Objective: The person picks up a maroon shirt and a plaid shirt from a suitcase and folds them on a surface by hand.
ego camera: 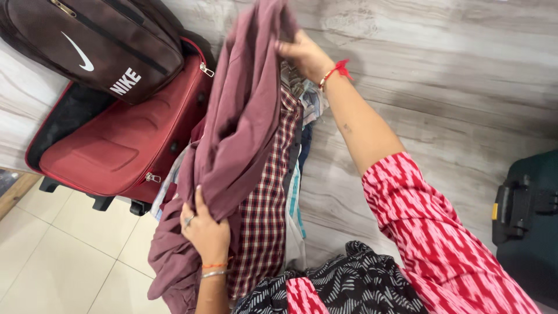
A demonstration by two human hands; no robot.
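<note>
Maroon garment [232,134], soft and creased, hangs stretched between both hands. Near, the left hand [204,228] clutches its lower folds; farther, the right hand [303,55] pinches its top edge. Beneath lies a red checked shirt [264,215]. Far left, a brown backpack [99,43] rests on a red suitcase [116,151].

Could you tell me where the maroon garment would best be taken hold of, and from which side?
Probably at its two ends, as now: the right hand pinches the top edge of the maroon garment from the right, and the left hand grips the lower fold from below. It hangs long and limp over the checked shirt, so one grip would let it bunch.
</note>
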